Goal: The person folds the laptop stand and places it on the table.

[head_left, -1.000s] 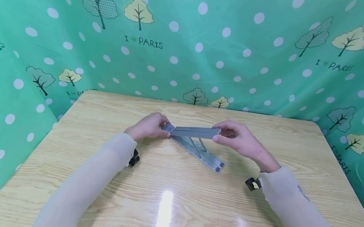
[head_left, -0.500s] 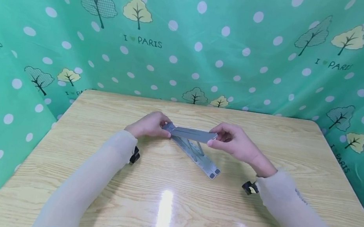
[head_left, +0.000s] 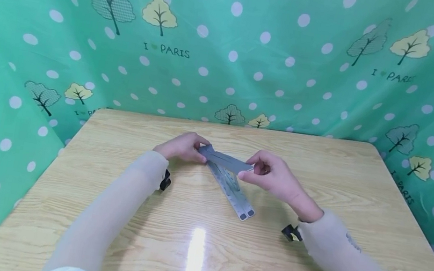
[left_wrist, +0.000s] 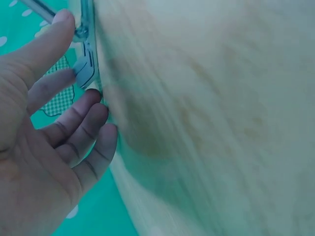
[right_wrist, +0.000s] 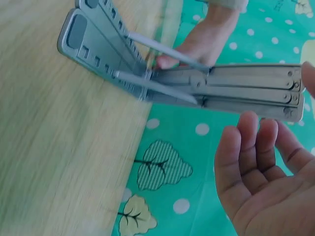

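A grey metal folding laptop stand stands partly unfolded on the table, its upper plate raised above the slotted base. My left hand pinches the hinged end between thumb and fingers. At the other end of the upper plate, my right hand holds the free edge with thumb and index finger. Two thin support struts link base and upper plate in the right wrist view. Rubber pads sit at the base's free end. In the left wrist view only the stand's hinge corner shows beside the fingers.
A light wood-grain table lies under both arms. Behind it and at its sides hangs a green dotted curtain printed with trees. Small black wrist cameras hang under both sleeves.
The stand has turned so its base's free end points nearer to me. My right hand has come left and toward me with the upper plate; the left hand has shifted slightly right.
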